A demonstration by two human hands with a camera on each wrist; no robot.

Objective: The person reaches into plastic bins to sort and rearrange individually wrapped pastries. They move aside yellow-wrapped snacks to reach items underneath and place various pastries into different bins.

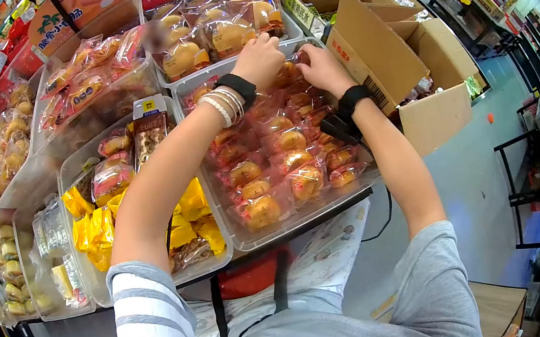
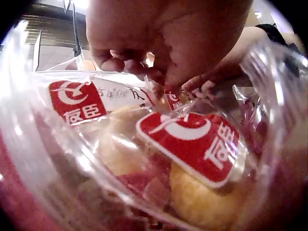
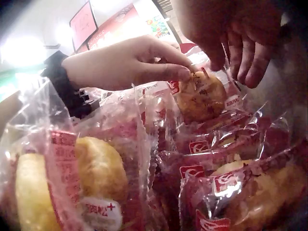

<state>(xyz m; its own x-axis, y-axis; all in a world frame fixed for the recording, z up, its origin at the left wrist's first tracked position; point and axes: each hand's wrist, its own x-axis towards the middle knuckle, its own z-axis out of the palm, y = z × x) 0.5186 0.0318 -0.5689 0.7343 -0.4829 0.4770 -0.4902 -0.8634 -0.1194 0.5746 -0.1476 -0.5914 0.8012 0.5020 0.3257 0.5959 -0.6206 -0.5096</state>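
Observation:
A clear plastic bin (image 1: 233, 228) holds rows of round golden pastries in clear and red wrappers. My left hand (image 1: 259, 62), with a black band and bracelets at its wrist, reaches to the bin's far end. In the right wrist view its thumb and forefinger grip a wrapped pastry (image 3: 202, 98) standing on edge. Opposite it, my right hand (image 1: 325, 70) hangs over the far right corner, fingers (image 3: 255, 65) pointing down beside that pastry's wrapper. Close under the left palm, wrapped pastries with red labels (image 2: 192, 144) fill the left wrist view.
Behind stands another bin of larger wrapped pastries (image 1: 230, 36). At the left are a bin with yellow packets (image 1: 92, 234) and one with red-wrapped snacks (image 1: 85, 89). Open cardboard boxes (image 1: 378, 43) adjoin the bin's right side. Black chairs (image 1: 532, 196) stand across the aisle.

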